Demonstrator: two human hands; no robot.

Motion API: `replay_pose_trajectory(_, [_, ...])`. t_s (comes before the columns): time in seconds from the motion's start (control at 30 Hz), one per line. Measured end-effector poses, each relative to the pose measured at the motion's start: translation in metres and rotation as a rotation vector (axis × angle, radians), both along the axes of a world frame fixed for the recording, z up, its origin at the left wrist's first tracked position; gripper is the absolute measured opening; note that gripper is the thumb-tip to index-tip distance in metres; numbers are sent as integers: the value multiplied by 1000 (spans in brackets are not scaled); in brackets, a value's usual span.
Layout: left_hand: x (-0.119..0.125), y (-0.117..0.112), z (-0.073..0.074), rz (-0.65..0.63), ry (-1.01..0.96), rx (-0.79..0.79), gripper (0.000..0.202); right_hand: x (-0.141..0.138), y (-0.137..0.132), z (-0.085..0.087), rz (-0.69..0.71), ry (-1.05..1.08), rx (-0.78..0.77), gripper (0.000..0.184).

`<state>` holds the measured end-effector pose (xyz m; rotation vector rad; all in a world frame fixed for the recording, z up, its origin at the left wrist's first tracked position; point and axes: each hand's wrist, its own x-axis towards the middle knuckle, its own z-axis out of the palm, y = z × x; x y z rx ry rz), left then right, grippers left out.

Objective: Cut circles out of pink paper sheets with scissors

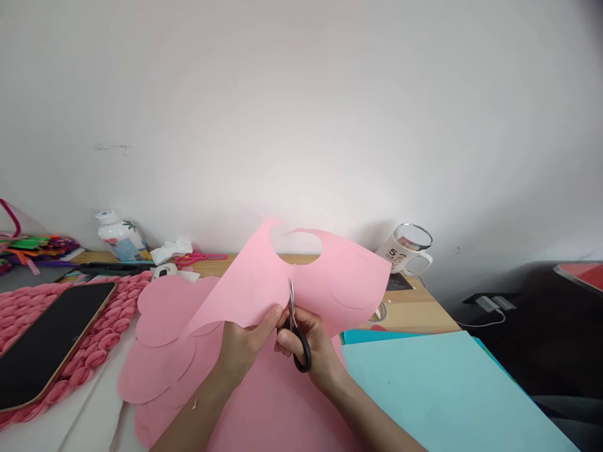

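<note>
While I watched through the head camera, the wooden worktop [424, 311] ran along a white wall. The largest thing on it was the pink sheet [254, 282], raised at a slant in front of the person, with a rounded hole cut out near its top edge. To its right lay a pale blue sheet [438, 389], flat, with a darker teal edge showing beneath it. Rounded pink cut-outs [164, 326] lay overlapping on the left, under the raised sheet. Further left, a pink knitted mat [108, 333] carried a dark-screened tablet [51, 339].

The left hand [242, 348] was closed on the lower edge of the pink sheet, thumb on the near face. Just beside it, the right hand [315, 348] gripped the black-handled scissors [296, 326], fingers through the loops, blades pointing up into the sheet below the hole.

A white mug [405, 248] stood tilted toward me at the wall behind the sheet's right corner; I could not tell what it held. A white-capped bottle [120, 238] leaned at the far left, contents unclear. Pink scissors [200, 257] lay near it.
</note>
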<state>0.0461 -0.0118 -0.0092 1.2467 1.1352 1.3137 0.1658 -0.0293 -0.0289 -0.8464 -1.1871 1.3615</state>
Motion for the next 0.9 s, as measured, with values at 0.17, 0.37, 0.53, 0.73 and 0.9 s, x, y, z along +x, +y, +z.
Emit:
replay_pose_trajectory(0.17, [-1,2,-4,22,-42,45,14,0,1,-2,5,9,8,23])
replay_pose_trajectory(0.37, [1,1,-2,-30,-101,-42,20,-3,0,-5,16,28,-2,22])
replay_pose_trajectory(0.53, [1,1,-2,-21,-27,-10,21,-3,-1,-2,0,19,-27,23])
replay_pose_trajectory(0.73, [-1,1,-2,-103,46,-11,24,2,1,5,12,32,-28,27])
replay_pose_trajectory(0.9, [-1,1,2,-6,44,26,11,3,1,6,21,47,-31,29])
